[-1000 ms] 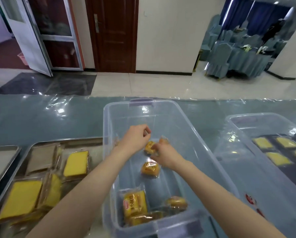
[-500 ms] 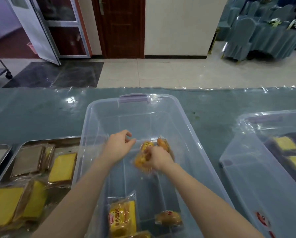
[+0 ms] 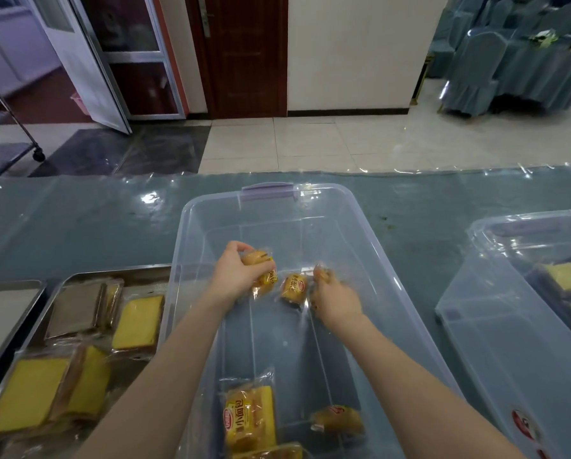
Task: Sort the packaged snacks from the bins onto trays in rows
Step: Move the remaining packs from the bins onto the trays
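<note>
I see L hand [image 3: 234,276] curled round bun pack [image 3: 265,277] inside clear bin [image 3: 271,210]; R hand [image 3: 335,301], blurred, pinching 2nd pack [image 3: 294,288] just beside it. Tray [image 3: 112,271] w/ cake slices [image 3: 138,323] left of bin.

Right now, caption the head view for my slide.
Over the clear bin, left hand and right hand each grip wrapped buns; a tray of cake slices lies left.

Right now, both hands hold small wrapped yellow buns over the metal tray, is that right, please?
Not quite: in the head view, the left hand and right hand hold the small wrapped yellow buns inside the clear plastic bin, beside the metal tray.
</note>
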